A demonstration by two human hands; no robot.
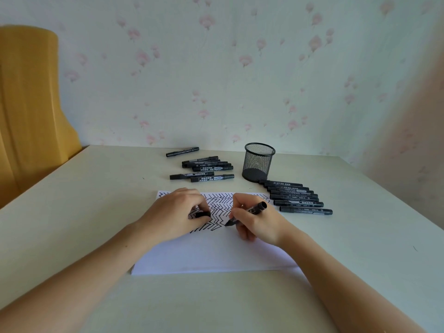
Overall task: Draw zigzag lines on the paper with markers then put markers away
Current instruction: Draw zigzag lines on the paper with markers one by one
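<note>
A white sheet of paper (211,255) lies on the table, its upper half filled with black zigzag lines (219,207). My right hand (254,223) grips a black marker (249,211) with its tip touching the paper near the middle. My left hand (177,212) rests on the paper and pinches a small black marker cap (203,214). A black mesh pen cup (259,162) stands behind the paper, with nothing visible inside it.
Several black markers (204,165) lie loose behind the paper on the left, and another row of markers (295,197) lies to the right of the cup. A yellow chair back (31,97) stands at the table's left. A floral wall runs along the far edge.
</note>
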